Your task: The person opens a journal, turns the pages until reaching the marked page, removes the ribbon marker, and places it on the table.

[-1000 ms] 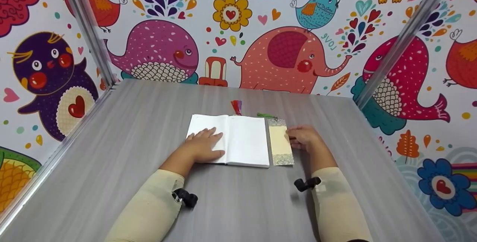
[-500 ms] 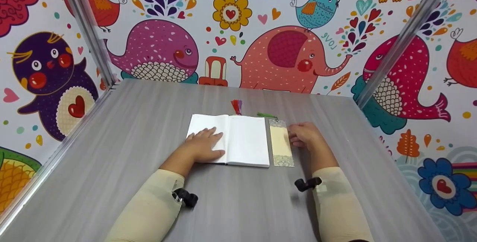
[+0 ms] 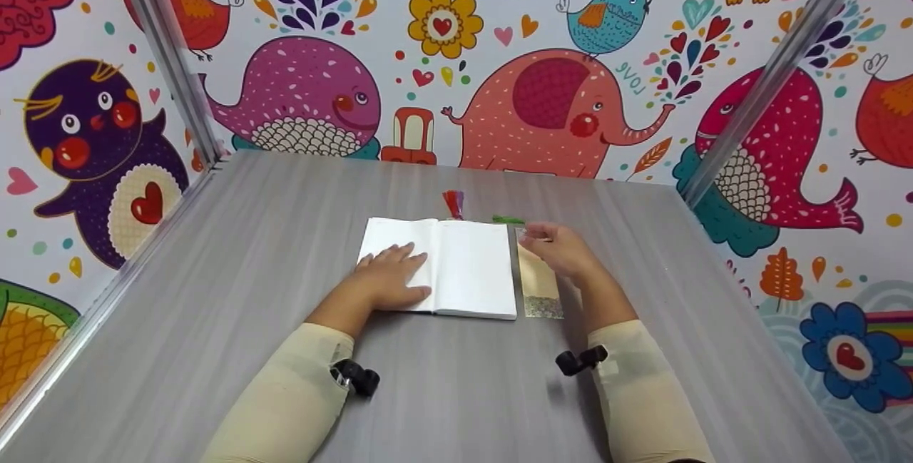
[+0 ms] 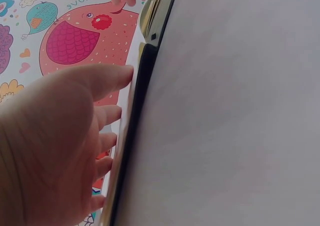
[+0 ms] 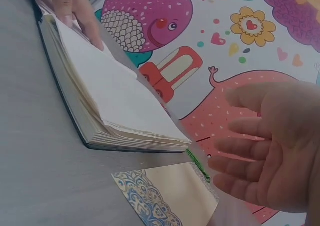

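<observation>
An open notebook with blank white pages (image 3: 474, 270) lies on the grey table. My left hand (image 3: 389, 277) rests spread on its left page; the left wrist view shows the fingers (image 4: 107, 142) fairly straight along the page. Just right of the notebook lies a cream bookmark (image 3: 541, 283) with patterned ends and a green tassel (image 3: 508, 219). Above the bookmark's far end hovers my right hand (image 3: 563, 252), hiding part of it. In the right wrist view that hand's fingers (image 5: 240, 148) are loosely extended, apart from the bookmark, with nothing between them.
A red and purple tassel (image 3: 453, 204) sticks out past the notebook's far edge. Cartoon-printed walls (image 3: 321, 92) enclose the table's back and sides, with metal posts (image 3: 178, 56) at the corners. A small black camera (image 3: 581, 361) sits at each wrist.
My right hand has left the bookmark's right edge and moved left and away from me, over its far end. The bookmark has shifted very slightly. My left hand stays put.
</observation>
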The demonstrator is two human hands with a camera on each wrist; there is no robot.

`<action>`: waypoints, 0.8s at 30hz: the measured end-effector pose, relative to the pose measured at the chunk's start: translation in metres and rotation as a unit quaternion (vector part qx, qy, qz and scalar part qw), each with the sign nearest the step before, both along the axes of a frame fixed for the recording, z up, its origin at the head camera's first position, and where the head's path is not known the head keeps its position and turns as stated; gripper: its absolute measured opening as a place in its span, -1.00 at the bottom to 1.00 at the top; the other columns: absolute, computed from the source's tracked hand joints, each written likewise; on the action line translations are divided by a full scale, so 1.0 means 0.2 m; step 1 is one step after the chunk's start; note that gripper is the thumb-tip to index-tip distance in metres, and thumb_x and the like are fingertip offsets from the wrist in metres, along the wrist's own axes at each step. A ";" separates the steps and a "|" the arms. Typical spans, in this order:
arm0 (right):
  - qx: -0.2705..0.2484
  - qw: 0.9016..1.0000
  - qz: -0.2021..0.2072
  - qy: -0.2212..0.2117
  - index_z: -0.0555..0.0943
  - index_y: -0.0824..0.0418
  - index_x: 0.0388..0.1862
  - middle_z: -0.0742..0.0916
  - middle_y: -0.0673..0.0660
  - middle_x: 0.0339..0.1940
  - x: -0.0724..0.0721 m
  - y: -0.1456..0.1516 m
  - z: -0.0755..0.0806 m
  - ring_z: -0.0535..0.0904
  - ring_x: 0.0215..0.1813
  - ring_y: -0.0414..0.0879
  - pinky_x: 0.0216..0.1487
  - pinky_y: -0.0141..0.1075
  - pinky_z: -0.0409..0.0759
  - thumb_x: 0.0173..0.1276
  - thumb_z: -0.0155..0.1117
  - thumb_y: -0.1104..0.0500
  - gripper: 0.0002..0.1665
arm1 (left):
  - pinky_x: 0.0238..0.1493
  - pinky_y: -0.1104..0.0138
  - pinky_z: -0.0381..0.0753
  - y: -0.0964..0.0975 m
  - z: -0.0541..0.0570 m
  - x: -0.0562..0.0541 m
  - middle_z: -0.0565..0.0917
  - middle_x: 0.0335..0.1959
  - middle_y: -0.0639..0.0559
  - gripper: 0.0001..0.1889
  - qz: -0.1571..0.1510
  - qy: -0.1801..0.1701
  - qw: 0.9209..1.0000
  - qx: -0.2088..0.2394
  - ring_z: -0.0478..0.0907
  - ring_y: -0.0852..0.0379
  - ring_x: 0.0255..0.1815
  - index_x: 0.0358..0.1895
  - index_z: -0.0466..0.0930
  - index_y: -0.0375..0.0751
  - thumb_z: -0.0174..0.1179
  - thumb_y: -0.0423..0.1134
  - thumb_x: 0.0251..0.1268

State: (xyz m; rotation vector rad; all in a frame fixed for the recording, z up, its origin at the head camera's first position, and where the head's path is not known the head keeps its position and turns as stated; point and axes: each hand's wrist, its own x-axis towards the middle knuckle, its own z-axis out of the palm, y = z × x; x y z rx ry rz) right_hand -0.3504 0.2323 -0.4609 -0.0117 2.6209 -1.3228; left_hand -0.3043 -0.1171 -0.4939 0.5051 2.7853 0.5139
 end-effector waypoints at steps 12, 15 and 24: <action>0.141 0.971 0.188 0.052 0.24 -0.21 0.75 0.24 0.03 0.82 0.03 -0.07 -0.07 0.03 0.83 0.20 0.71 0.38 0.09 0.36 0.50 -0.27 0.06 | 0.73 -0.34 -0.12 -0.01 -0.02 -0.01 0.03 0.82 -0.04 -0.14 0.004 -0.001 1.000 -0.005 -0.08 -0.23 0.83 0.75 0.12 0.14 0.04 0.34 0.48; 0.169 0.955 0.235 0.062 0.21 -0.16 0.77 0.18 -0.03 0.83 0.04 -0.09 -0.08 -0.07 0.86 0.14 0.76 0.30 0.01 0.37 0.50 -0.25 0.10 | 0.73 -0.35 -0.11 0.00 -0.02 -0.01 0.04 0.82 -0.05 -0.14 0.003 0.000 1.000 -0.005 -0.07 -0.24 0.83 0.75 0.13 0.12 0.05 0.33 0.48; 0.173 0.934 0.311 0.035 0.23 -0.21 0.75 0.18 -0.15 0.82 0.06 -0.12 -0.10 -0.13 0.87 0.00 0.81 0.19 -0.09 0.43 0.48 -0.13 0.01 | 0.73 -0.34 -0.10 0.00 -0.01 -0.01 0.04 0.82 -0.03 -0.14 0.005 0.003 1.000 -0.007 -0.07 -0.22 0.83 0.75 0.13 0.15 0.04 0.35 0.47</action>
